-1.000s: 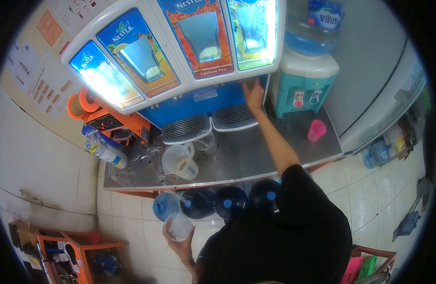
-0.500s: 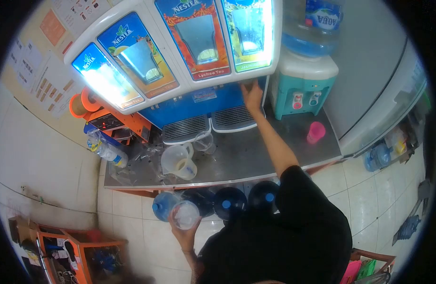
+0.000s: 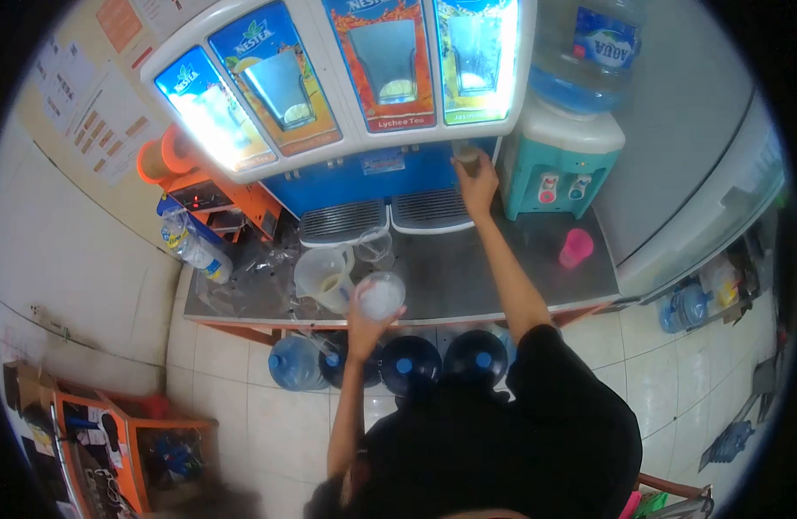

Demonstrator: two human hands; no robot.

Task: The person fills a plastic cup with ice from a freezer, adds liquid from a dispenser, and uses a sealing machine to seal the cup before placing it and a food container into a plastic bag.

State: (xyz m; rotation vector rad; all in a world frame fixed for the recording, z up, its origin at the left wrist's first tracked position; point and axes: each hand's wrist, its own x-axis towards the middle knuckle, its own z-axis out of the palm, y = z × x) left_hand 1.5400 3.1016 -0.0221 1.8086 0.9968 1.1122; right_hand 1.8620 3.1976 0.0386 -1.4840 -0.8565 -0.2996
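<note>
My left hand [image 3: 364, 333] is wrapped round a clear plastic cup [image 3: 381, 296] with whitish contents, perhaps ice, above the counter's front edge. Beside that cup stands a translucent measuring jug [image 3: 319, 275] with a little pale liquid at the bottom. Another clear cup [image 3: 376, 246] is just behind, by the drip trays. Stretched forward, my right hand [image 3: 479, 189] grips a small cup [image 3: 468, 158] with brownish contents. It is held under the right end of the drink dispenser [image 3: 355, 143], above the right drip tray [image 3: 431, 212]; the nozzle itself is hidden.
A teal water dispenser [image 3: 558, 164] stands right of the drink machine, with a pink cup [image 3: 576, 248] in front. An orange cup sealer [image 3: 234, 203] and a plastic bottle [image 3: 198, 251] are at left. Several large water bottles [image 3: 411, 363] stand on the floor below the counter [image 3: 467, 285].
My left hand has brought its cup up and forward from below the counter edge, beside the jug. A small cup now shows in my right hand at the dispenser. The view has shifted slightly.
</note>
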